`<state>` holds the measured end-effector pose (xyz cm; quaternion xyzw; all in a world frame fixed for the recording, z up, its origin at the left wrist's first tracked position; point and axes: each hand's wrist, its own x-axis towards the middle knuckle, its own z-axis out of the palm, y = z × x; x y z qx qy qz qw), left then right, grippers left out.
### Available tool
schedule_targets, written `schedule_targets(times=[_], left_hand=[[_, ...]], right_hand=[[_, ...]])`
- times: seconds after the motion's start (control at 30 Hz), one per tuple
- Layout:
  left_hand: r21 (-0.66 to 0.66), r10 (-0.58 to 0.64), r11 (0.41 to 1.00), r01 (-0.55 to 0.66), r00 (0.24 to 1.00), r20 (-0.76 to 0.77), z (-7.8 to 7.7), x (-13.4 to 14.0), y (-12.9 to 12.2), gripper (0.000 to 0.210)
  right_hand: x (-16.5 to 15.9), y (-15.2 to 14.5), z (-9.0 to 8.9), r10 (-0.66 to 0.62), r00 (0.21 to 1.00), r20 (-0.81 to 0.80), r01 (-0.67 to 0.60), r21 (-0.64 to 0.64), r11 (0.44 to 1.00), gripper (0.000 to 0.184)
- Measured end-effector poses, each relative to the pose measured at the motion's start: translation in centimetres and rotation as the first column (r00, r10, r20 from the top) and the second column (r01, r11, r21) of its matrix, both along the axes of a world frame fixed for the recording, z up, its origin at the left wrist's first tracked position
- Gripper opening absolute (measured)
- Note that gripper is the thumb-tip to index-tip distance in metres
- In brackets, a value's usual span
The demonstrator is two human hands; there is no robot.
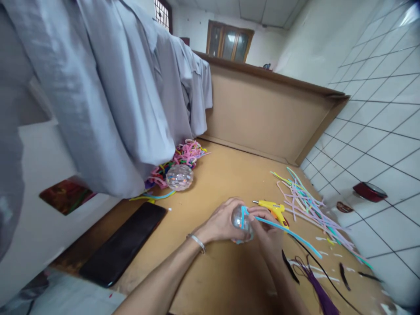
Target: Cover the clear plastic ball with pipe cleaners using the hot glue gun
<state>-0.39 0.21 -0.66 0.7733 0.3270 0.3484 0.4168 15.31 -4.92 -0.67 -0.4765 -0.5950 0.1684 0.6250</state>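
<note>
My left hand (226, 221) is wrapped around a clear plastic ball (238, 223) above the table, with a silver bracelet at the wrist. A light-blue pipe cleaner (288, 229) is bent against the ball's surface, and its long free end reaches out to the right. The fingers of my right hand (267, 225) pinch the pipe cleaner close to the ball. Just behind that hand lies a yellow glue gun (274, 209), its nozzle facing left.
A second clear ball (179, 177) rests beside a heap of colourful pipe cleaners (190, 153). Loose pastel pipe cleaners (305, 205) lie at right, near purple thread (316, 286). A black phone (124, 245) lies at left, below hanging grey shirts (131, 87).
</note>
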Motion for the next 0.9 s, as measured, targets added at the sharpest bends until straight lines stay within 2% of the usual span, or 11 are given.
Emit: schedule_targets(times=[0.2,0.5,0.9], left_hand=[[0.1,0.055,0.994,-0.052,0.998,-0.028,-0.3,0.29,0.0,0.074],[0.099,0.06,0.993,-0.058,0.998,-0.017,-0.26,0.2,-0.42,0.092],[0.06,0.062,0.996,-0.063,0.998,0.016,-0.21,0.41,-0.42,0.077]], right_hand=[[-0.42,-0.24,0.39,-0.01,1.0,-0.021,0.009,-0.032,0.999,0.007],[-0.37,-0.18,0.22,-0.021,0.999,-0.028,0.02,-0.031,0.999,0.005],[-0.48,-0.1,0.5,-0.039,0.997,-0.071,0.035,-0.057,0.998,0.01]])
